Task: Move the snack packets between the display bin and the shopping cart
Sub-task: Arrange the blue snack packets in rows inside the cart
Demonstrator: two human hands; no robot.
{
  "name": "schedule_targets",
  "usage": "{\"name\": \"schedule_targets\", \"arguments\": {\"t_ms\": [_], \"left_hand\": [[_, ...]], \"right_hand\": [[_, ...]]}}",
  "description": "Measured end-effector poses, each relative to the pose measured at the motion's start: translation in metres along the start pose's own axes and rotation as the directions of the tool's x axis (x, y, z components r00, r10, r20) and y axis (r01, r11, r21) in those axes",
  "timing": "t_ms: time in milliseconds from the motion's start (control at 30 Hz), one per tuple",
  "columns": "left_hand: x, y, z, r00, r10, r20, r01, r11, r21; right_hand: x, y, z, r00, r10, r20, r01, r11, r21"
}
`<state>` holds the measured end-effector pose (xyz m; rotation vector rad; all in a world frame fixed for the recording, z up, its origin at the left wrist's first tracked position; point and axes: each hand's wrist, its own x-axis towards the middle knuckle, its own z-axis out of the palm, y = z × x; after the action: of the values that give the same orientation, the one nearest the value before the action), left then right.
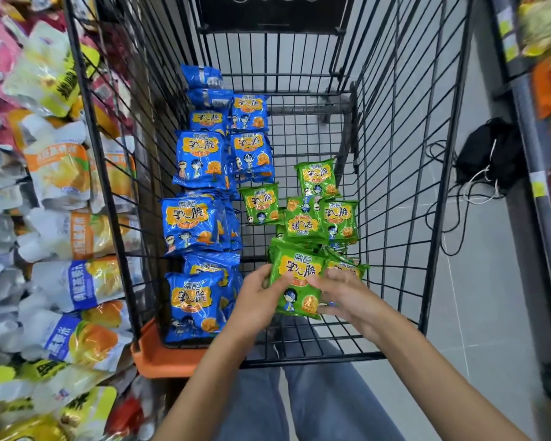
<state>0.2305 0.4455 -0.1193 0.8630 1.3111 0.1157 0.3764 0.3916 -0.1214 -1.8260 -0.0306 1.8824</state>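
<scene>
Shopping cart (pixel 315 359) is made of thin metal wire, coated black, with a smooth semi-matt finish. An orange corner bumper (pixel 159 354) is seen in moulded plastic, smooth, with a dull sheen. Blue packets (pixel 193 221) are made of glossy plastic film, crinkled, with bright glare streaks. The nearest green packet (pixel 296 281) and the other green packets (pixel 318 179) are made of the same shiny film. White and orange bags (pixel 61 173) at the left are also made of glossy film, heavily creased. The floor (pixel 477 297) is laid in grey tiles, smooth and faintly reflective. A black bag (pixel 490 151) is made of matt cloth. Trousers (pixel 331 393) are seen in matt blue-grey, denim-like cloth.
</scene>
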Motion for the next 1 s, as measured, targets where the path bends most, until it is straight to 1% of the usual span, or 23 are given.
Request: {"name": "schedule_targets", "arguments": {"t_ms": [67, 133, 167, 200, 233, 267, 333, 433, 533, 633, 767, 800, 867, 933, 1000], "left_hand": [[-0.002, -0.001, -0.003, 0.999, -0.033, -0.014, 0.032, 0.999, -0.025], [-0.006, 0.002, -0.006, 0.996, -0.088, -0.032, 0.088, 0.996, 0.011], [-0.006, 0.001, -0.009, 0.994, -0.103, -0.047, 0.105, 0.993, 0.052], [-0.006, -0.003, -0.012, 0.993, -0.104, -0.058, 0.108, 0.991, 0.081], [-0.005, -0.005, -0.014, 0.995, -0.073, -0.071, 0.079, 0.993, 0.090], [-0.005, -0.005, -0.015, 0.996, -0.045, -0.077, 0.053, 0.994, 0.100], [-0.004, -0.005, -0.017, 0.995, -0.050, -0.084, 0.062, 0.989, 0.137], [-0.001, -0.011, -0.020, 0.994, -0.052, -0.099, 0.072, 0.974, 0.217], [0.002, -0.016, -0.020, 0.995, -0.028, -0.095, 0.052, 0.962, 0.267], [0.003, -0.023, -0.020, 0.992, -0.057, -0.114, 0.085, 0.963, 0.257], [0.003, -0.030, -0.019, 0.990, -0.012, -0.143, 0.050, 0.963, 0.265], [0.001, -0.028, -0.018, 0.990, 0.004, -0.142, 0.035, 0.962, 0.270], [-0.002, -0.023, -0.015, 0.989, 0.018, -0.146, 0.023, 0.962, 0.273], [-0.003, -0.020, -0.015, 0.986, 0.007, -0.167, 0.038, 0.963, 0.265], [-0.003, -0.018, -0.015, 0.984, -0.002, -0.180, 0.043, 0.973, 0.227]], "right_hand": [[0.005, 0.000, -0.006, 0.988, 0.028, -0.151, -0.027, 1.000, 0.012], [0.016, 0.005, -0.015, 0.933, 0.068, -0.354, -0.054, 0.997, 0.048], [0.021, 0.007, -0.016, 0.894, 0.087, -0.440, -0.084, 0.996, 0.027], [0.027, 0.011, -0.017, 0.856, 0.095, -0.508, -0.132, 0.991, -0.038], [0.032, 0.015, -0.017, 0.830, 0.093, -0.549, -0.190, 0.974, -0.122], [0.039, 0.018, -0.016, 0.819, 0.082, -0.568, -0.232, 0.953, -0.195], [0.052, 0.021, -0.013, 0.808, 0.080, -0.584, -0.276, 0.926, -0.256], [0.068, 0.021, -0.009, 0.753, 0.088, -0.652, -0.322, 0.913, -0.249], [0.075, 0.021, -0.008, 0.717, 0.064, -0.694, -0.338, 0.903, -0.266], [0.069, 0.022, -0.006, 0.695, -0.014, -0.719, -0.336, 0.878, -0.341], [0.053, 0.014, -0.002, 0.678, -0.152, -0.720, -0.319, 0.821, -0.473], [0.048, 0.011, -0.001, 0.682, -0.171, -0.711, -0.297, 0.823, -0.483], [0.039, 0.006, 0.002, 0.710, -0.212, -0.672, -0.175, 0.870, -0.461], [0.026, 0.002, 0.004, 0.724, -0.280, -0.631, 0.019, 0.922, -0.387], [0.011, 0.001, 0.003, 0.735, -0.340, -0.587, 0.219, 0.938, -0.269]]}}
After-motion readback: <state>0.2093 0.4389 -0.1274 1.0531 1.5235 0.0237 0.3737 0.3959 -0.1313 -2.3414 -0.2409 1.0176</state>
